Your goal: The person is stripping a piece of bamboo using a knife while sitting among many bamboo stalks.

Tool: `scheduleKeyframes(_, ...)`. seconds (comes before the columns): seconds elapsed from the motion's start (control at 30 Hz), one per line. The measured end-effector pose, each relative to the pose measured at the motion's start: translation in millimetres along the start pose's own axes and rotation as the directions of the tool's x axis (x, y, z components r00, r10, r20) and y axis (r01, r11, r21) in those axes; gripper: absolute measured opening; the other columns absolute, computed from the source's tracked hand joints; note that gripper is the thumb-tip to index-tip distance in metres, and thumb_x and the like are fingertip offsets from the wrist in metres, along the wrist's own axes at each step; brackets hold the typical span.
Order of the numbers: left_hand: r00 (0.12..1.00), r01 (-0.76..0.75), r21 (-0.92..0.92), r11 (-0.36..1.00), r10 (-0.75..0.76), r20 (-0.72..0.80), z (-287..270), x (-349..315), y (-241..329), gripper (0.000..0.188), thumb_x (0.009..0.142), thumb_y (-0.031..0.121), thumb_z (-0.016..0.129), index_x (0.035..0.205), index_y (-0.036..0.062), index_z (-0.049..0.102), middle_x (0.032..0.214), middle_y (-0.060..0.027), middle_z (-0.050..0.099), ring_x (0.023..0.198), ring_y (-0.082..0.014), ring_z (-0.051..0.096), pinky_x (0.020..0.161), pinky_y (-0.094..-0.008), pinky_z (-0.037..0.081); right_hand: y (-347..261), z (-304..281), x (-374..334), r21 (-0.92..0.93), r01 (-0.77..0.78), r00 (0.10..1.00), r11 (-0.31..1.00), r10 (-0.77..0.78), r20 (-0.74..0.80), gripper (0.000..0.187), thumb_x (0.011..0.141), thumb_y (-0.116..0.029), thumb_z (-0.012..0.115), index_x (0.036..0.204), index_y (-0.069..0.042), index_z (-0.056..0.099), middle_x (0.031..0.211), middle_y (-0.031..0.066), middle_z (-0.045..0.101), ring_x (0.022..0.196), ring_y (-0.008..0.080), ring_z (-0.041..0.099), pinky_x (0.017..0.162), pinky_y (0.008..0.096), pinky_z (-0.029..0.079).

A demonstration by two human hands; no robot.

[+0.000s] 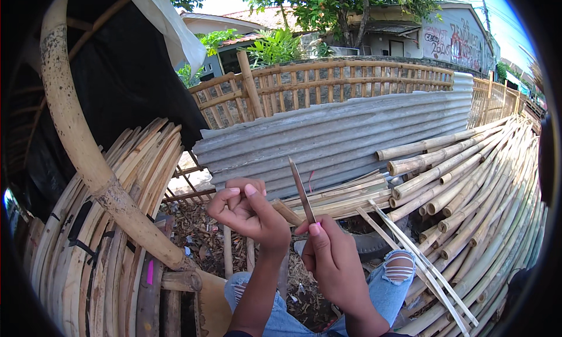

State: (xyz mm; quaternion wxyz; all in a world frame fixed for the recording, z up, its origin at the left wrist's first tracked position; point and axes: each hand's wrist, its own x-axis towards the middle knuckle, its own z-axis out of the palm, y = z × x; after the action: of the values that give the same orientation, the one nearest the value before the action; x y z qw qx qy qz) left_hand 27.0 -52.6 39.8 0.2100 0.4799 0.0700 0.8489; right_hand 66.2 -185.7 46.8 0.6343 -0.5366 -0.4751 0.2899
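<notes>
My right hand [333,261] is closed round the handle of a knife [302,190], thumb laid along the base of its blade. The narrow blade points up and slightly left. To its left, my left hand [252,214] is raised with the palm side showing and the fingers loosely curled in. Nothing shows in that hand, and it is apart from the blade. Behind the knife is the end of a light wooden piece [285,211]. Two pale split bamboo strips [424,262] slant beside my right knee [400,265].
Long bamboo poles [462,205] are piled at the right. Bundled split bamboo slats [99,249] stand at the left, behind a thick slanting bamboo post [82,126]. Corrugated sheeting [345,132] and a bamboo fence [351,82] close off the front. Dry leaves [205,234] cover the ground.
</notes>
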Motion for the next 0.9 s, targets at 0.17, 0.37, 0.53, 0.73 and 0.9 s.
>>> scheduleKeyframes(0.17, 0.998, -0.027, -0.004, 1.0, 0.028, 0.054, 5.1, -19.7, 11.8, 0.021, 0.091, -0.004, 0.04, 0.104, 0.0077, 0.029, 0.076, -0.0084, 0.046, 0.06, -0.0117, 0.042, 0.055, -0.0266, 0.038, 1.9, -6.9, -25.3, -0.32, 0.112, 0.979, 0.941, -0.159, -0.125, 0.036, 0.101, -0.02, 0.036, 0.08, 0.001, 0.056, 0.047, 0.0057, 0.045, 0.042, 0.013, 0.045, 0.044, 0.0298, 0.034)
scheduleKeyframes(0.37, 0.993, -0.037, -0.046, 0.998, 0.042, 0.114, 9.4, -41.5, 28.6, 0.025, 0.09, -0.006, 0.043, 0.105, 0.0066, 0.028, 0.08, -0.0098, 0.047, 0.06, -0.0097, 0.043, 0.051, -0.0232, 0.039, -10.7, -10.1, -55.0, -0.44, 0.096, 0.973, 0.893, -0.177, -0.149, 0.032, 0.1, -0.018, 0.036, 0.08, 0.0, 0.053, 0.049, 0.0107, 0.048, 0.042, 0.0258, 0.049, 0.046, 0.0361, 0.037)
scheduleKeyframes(0.53, 0.989, 0.018, -0.13, 0.991, 0.001, 0.146, 12.0, -54.7, 34.7, 0.024, 0.09, -0.005, 0.045, 0.105, 0.0072, 0.029, 0.079, -0.0101, 0.046, 0.057, -0.0095, 0.042, 0.049, -0.0233, 0.04, -15.8, -12.4, -67.5, -0.57, 0.061, 0.97, 0.82, -0.184, -0.162, 0.028, 0.099, -0.016, 0.038, 0.081, -0.001, 0.052, 0.059, 0.0165, 0.053, 0.054, 0.0375, 0.053, 0.053, 0.0445, 0.038)
scheduleKeyframes(0.73, 0.987, -0.031, -0.123, 0.992, 0.05, 0.151, 14.8, -64.7, 35.8, 0.023, 0.091, -0.003, 0.045, 0.105, 0.0072, 0.031, 0.078, -0.0101, 0.047, 0.057, -0.0097, 0.043, 0.048, -0.0222, 0.038, -15.1, -10.0, -75.1, -0.675, 0.021, 0.961, 0.738, -0.201, -0.19, 0.024, 0.099, -0.017, 0.039, 0.085, 0.0, 0.049, 0.064, 0.0206, 0.055, 0.06, 0.0415, 0.053, 0.056, 0.0496, 0.037)
scheduleKeyframes(0.9, 0.987, -0.035, -0.156, 0.987, 0.059, 0.149, 17.1, -66.4, 39.6, 0.02, 0.092, -0.002, 0.044, 0.104, 0.0075, 0.031, 0.076, -0.0097, 0.047, 0.053, -0.0094, 0.039, 0.044, -0.0224, 0.033, -8.8, -14.6, -72.8, -0.696, 0.067, 0.942, 0.715, -0.276, -0.193, 0.028, 0.098, -0.021, 0.04, 0.087, 0.004, 0.045, 0.059, 0.0255, 0.056, 0.055, 0.0448, 0.056, 0.052, 0.0535, 0.044)
